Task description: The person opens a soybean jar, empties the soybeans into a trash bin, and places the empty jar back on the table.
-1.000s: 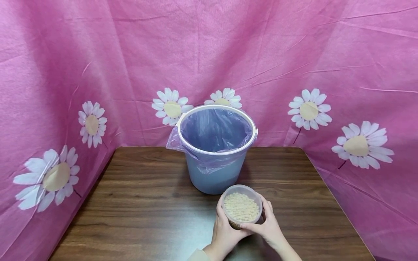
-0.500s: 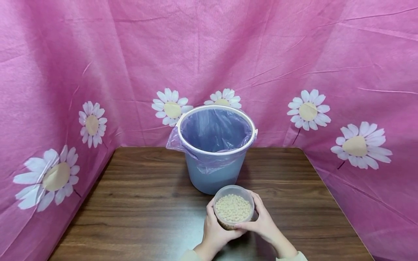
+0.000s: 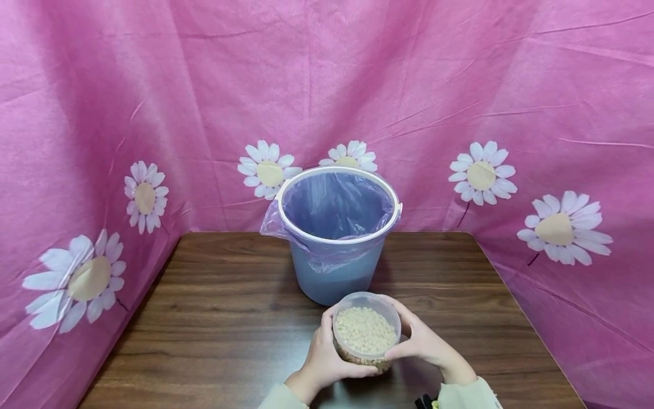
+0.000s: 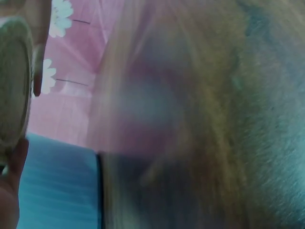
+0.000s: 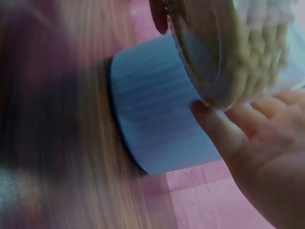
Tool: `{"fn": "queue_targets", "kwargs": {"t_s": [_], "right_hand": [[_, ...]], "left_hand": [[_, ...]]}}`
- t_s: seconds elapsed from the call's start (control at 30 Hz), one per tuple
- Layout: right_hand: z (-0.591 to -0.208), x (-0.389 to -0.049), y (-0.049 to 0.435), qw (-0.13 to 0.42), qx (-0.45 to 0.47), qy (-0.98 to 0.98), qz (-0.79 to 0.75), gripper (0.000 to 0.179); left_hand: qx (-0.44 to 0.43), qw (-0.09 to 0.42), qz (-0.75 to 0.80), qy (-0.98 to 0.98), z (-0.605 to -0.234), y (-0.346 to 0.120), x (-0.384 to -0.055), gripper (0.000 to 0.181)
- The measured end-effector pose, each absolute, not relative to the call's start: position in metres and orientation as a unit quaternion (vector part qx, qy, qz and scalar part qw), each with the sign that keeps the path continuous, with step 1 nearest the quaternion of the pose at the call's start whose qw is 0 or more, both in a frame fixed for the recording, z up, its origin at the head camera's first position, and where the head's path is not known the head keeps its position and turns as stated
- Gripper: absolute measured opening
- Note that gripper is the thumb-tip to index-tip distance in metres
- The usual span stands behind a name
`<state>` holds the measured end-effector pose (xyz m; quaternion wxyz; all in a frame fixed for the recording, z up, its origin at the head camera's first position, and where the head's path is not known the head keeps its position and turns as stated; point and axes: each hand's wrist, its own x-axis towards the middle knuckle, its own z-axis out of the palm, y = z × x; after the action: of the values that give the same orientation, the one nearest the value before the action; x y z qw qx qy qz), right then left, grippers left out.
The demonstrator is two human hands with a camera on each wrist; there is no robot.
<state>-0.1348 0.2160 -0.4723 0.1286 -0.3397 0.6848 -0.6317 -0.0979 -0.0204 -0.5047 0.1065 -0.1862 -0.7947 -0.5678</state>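
- Left hand (image 3: 324, 358) and right hand (image 3: 419, 341) curl partway round a tub (image 3: 365, 300), gripping its opposite sides just in front of the bucket (image 3: 334, 284).
- Over the past second, the tub has shifted toward the bucket's midline.
- Pellets (image 3: 366, 330) still lie inside, apparently unspilled by the move.

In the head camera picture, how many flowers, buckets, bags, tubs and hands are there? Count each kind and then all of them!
White flowers: 6
Blue bucket: 1
Purple bag: 1
Tub: 1
Hands: 2 (left hand, right hand)
Total: 11
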Motion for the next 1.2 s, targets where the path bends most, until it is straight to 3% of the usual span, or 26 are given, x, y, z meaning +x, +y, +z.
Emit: {"fn": "queue_targets", "kwargs": {"t_s": [0.2,0.4,0.5,0.6,0.8,0.97,1.2], "right_hand": [[-0.469,-0.143,0.224,0.221,-0.394,0.596,-0.664,0.095],[-0.465,-0.147,0.225,0.241,-0.422,0.584,-0.651,0.098],[-0.466,-0.149,0.224,0.241,-0.415,0.585,-0.654,0.100],[-0.468,-0.148,0.224,0.228,-0.395,0.588,-0.668,0.097],[-0.475,-0.134,0.212,0.132,-0.348,0.642,-0.670,0.090],[-0.479,-0.121,0.193,0.044,-0.314,0.700,-0.640,0.099],[-0.479,-0.116,0.179,-0.024,-0.287,0.745,-0.602,0.113]], "left_hand": [[-0.252,0.062,-0.588,-0.766,-0.496,-0.029,-0.097,0.114],[-0.260,0.057,-0.595,-0.758,-0.496,-0.030,-0.094,0.117],[-0.243,0.081,-0.589,-0.767,-0.498,-0.030,-0.095,0.118],[-0.247,0.139,-0.571,-0.771,-0.500,-0.031,-0.096,0.120],[-0.228,0.249,-0.544,-0.768,-0.506,-0.027,-0.097,0.123],[-0.184,0.314,-0.508,-0.781,-0.510,-0.017,-0.095,0.121],[-0.163,0.331,-0.497,-0.785,-0.515,-0.010,-0.091,0.115]]}}
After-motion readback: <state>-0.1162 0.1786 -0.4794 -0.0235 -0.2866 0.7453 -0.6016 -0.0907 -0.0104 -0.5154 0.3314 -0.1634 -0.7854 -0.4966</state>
